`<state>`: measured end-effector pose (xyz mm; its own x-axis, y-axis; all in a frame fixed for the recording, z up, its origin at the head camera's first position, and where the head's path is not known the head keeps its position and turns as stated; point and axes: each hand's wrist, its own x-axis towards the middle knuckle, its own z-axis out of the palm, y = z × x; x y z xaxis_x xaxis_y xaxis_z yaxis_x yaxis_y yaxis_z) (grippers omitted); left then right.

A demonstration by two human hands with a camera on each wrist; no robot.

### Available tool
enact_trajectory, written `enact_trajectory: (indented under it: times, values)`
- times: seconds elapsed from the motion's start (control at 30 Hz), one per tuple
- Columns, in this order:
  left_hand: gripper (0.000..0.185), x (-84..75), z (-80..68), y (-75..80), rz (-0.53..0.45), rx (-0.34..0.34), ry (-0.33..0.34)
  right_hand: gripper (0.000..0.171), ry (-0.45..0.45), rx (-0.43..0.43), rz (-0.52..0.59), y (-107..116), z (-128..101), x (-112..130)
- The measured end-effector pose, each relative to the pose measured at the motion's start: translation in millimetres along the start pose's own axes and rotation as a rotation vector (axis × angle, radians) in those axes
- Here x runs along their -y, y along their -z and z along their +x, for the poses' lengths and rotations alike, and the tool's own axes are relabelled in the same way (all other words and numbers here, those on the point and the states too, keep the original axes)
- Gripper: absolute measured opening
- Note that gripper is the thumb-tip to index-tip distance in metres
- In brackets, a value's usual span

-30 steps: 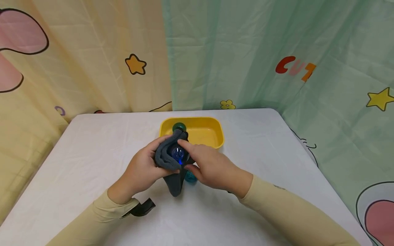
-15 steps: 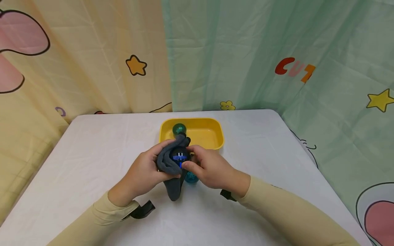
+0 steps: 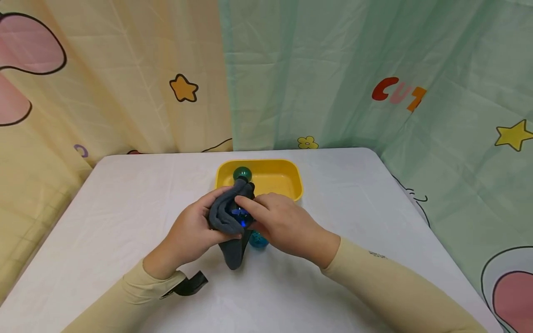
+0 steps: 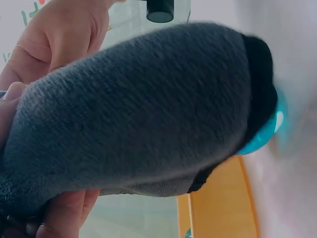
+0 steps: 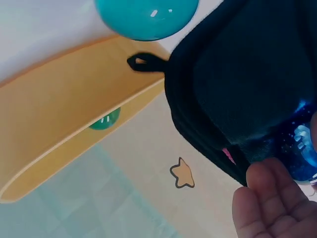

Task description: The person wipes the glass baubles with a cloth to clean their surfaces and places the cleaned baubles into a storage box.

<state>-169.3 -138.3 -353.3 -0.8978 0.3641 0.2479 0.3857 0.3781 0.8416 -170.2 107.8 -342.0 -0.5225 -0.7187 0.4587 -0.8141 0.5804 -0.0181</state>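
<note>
Grey cloth and dark blue ball, held over the table.

My left hand grips the soft, thick cloth, bunched around the ball, with one tail hanging down to the tabletop. The ball is glossy, deep blue and mostly wrapped; only a patch shows. My right hand holds it from the other side, forefinger across its top.
</note>
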Motion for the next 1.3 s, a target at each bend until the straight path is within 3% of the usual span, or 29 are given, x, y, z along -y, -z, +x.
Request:
enact_trajectory:
  times: [0.13, 0.23, 0.33, 0.4, 0.5, 0.63, 0.7, 0.8, 0.9, 0.97, 1.1, 1.17, 1.23, 1.3]
  values:
    - [0.085, -0.4, 0.4, -1.2, 0.004, 0.000, -0.021, 0.063, -0.080, 0.070, 0.093, 2.4, 2.1, 1.1]
    - [0.084, -0.5, 1.2, -2.3, 0.001, 0.003, -0.044, 0.064, -0.255, 0.174, 0.338, 4.5, 3.6, 3.4]
    - [0.084, -0.6, 1.6, -3.5, 0.005, 0.003, -0.057, 0.057, -0.427, 0.223, 0.594, 3.9, 3.8, 5.2]
    - [0.084, -0.3, 1.6, -4.3, 0.008, 0.005, -0.055, 0.053, -0.478, 0.234, 0.663, 2.5, 3.8, 5.9]
    - [0.085, 0.5, 1.2, -4.5, 0.009, 0.006, -0.046, 0.060, -0.461, 0.254, 0.617, 1.7, 4.3, 6.6]
    - [0.085, 1.9, 1.9, -2.3, -0.007, -0.014, -0.036, 0.080, -0.299, 0.255, 0.390, 2.0, 4.6, 5.9]
    - [0.085, 2.1, 2.2, -0.8, -0.020, -0.024, -0.026, 0.082, -0.205, 0.210, 0.253, 0.7, 3.7, 4.2]
    - [0.085, 2.0, 2.2, -0.4, -0.029, -0.020, -0.006, 0.071, -0.092, 0.098, 0.074, -2.2, 2.1, 1.9]
    - [0.085, 1.6, 1.7, -1.6, -0.033, -0.014, -0.001, 0.064, -0.036, 0.018, 0.002, -4.6, 1.1, 0.2]
    - [0.084, 1.4, 1.5, -2.6, -0.032, -0.009, -0.007, 0.064, -0.091, 0.056, 0.064, -3.7, 1.7, 0.8]
    - [0.083, 0.9, 1.1, -3.8, -0.023, -0.002, -0.021, 0.061, -0.323, 0.175, 0.380, -1.7, 3.2, 3.1]
    - [0.083, 1.0, 1.0, -4.3, -0.022, 0.002, -0.025, 0.057, -0.419, 0.194, 0.529, -2.1, 3.6, 3.7]
    - [0.083, 1.1, 0.9, -4.2, -0.019, 0.001, -0.023, 0.054, -0.445, 0.199, 0.584, -3.2, 3.6, 3.6]
    - [0.084, 1.9, 1.2, -3.8, -0.014, -0.005, -0.025, 0.059, -0.430, 0.216, 0.565, -2.4, 4.5, 3.8]
